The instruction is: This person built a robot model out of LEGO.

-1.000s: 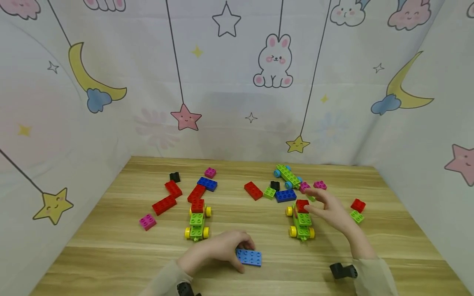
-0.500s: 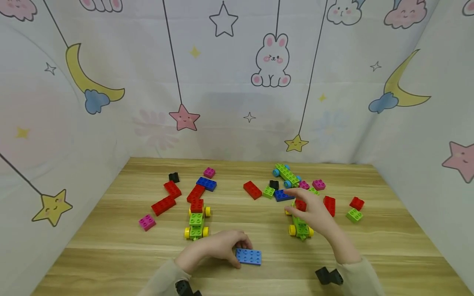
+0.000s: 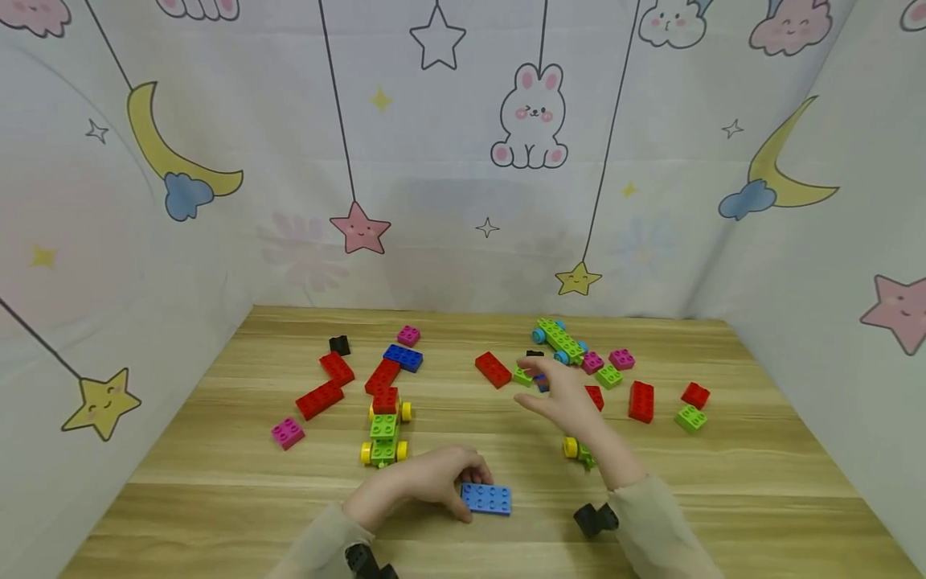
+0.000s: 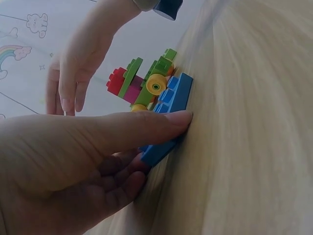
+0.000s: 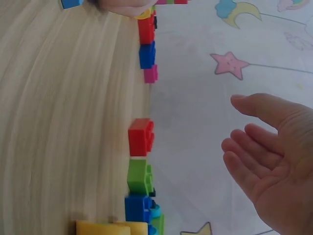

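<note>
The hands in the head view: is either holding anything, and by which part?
The left hand grips the light blue brick by its left end, between thumb and fingers; the right hand holds nothing.

Table (image 3: 760,507): free room, lower right
Toy car (image 3: 383,433): obstacle, lower left of centre
Left hand (image 3: 437,474), blue brick (image 3: 488,499): block bottom centre
Right hand (image 3: 563,398): obstacle, right of centre

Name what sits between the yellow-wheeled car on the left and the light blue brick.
The left hand, holding one end of the light blue brick, lies between it and the yellow-wheeled car; the head view shows this.
</note>
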Demonstrator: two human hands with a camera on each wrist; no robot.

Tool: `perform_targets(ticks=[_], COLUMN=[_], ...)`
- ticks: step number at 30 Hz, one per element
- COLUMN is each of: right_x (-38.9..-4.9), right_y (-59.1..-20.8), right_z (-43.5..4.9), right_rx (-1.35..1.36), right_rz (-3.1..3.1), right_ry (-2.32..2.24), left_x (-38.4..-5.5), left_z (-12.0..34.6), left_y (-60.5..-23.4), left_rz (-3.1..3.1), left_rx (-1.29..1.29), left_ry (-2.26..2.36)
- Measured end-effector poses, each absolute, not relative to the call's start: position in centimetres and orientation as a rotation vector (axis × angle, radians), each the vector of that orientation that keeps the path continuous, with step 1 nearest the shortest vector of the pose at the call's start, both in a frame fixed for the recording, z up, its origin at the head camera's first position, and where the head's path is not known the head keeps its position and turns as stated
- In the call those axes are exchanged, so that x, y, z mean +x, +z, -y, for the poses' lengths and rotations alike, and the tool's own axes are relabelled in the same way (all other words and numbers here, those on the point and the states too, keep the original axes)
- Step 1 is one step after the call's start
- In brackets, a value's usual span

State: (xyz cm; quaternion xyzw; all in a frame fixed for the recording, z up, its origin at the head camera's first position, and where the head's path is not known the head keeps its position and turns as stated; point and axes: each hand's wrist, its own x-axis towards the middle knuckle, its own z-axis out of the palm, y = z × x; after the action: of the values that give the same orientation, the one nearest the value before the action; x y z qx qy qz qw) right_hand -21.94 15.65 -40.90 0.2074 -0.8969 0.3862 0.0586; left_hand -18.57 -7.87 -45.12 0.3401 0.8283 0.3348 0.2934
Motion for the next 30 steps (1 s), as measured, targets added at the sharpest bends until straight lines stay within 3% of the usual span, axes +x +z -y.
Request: perform_targets(ticks=[17, 30], right_x=[-26.9, -29.5], right_y=[-41.2, -42.2], right_z=[-10.7, -9.8], right_rx=[0.424, 0.296], right_rz=[2.904, 3.025], right_ry=[1.116, 1.027], left_x=[-18.7, -18.9], left_z=[8.0, 7.9], left_y=[-45.3, -45.3], left_rz=[-2.198, -2.203], left_rx=[0.913, 0.904], left_ry=[0.916, 0.891])
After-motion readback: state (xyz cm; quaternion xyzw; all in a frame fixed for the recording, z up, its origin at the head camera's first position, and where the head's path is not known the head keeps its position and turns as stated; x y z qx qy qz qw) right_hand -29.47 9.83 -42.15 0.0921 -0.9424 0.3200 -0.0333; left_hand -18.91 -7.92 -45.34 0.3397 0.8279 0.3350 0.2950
